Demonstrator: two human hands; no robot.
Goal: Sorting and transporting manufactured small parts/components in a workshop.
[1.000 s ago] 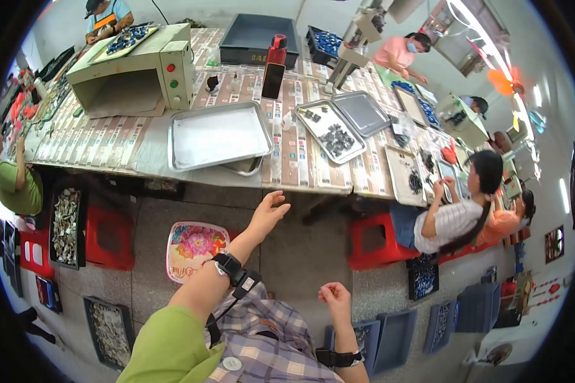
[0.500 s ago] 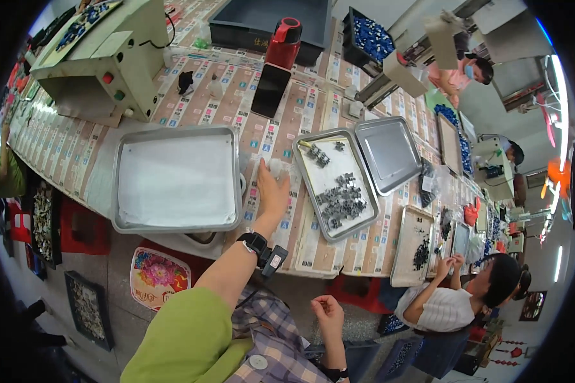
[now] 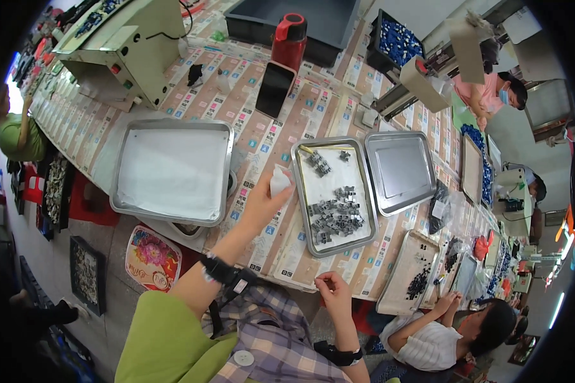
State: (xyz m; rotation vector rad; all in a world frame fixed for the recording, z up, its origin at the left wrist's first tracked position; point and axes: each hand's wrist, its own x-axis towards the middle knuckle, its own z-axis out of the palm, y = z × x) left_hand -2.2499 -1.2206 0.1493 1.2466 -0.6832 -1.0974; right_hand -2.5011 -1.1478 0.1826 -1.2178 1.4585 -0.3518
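Nearest the person, the right hand (image 3: 333, 292) hangs at the table (image 3: 281, 121) edge, fingers curled loosely together, pinching something too small to tell. Just beyond it, a steel tray (image 3: 334, 193) lined with white paper holds a cluster of small grey metal parts (image 3: 336, 217) near its middle and a few more at its far end. The left hand (image 3: 265, 201) reaches over the table just left of this tray, fingers closed on a small white crumpled piece (image 3: 279, 180). Left of that, a larger paper-lined tray (image 3: 172, 171) holds no parts. Right of the parts tray lies a bare steel tray (image 3: 399, 171). Further back stand a black phone (image 3: 274, 89) and a red bottle (image 3: 289, 39).
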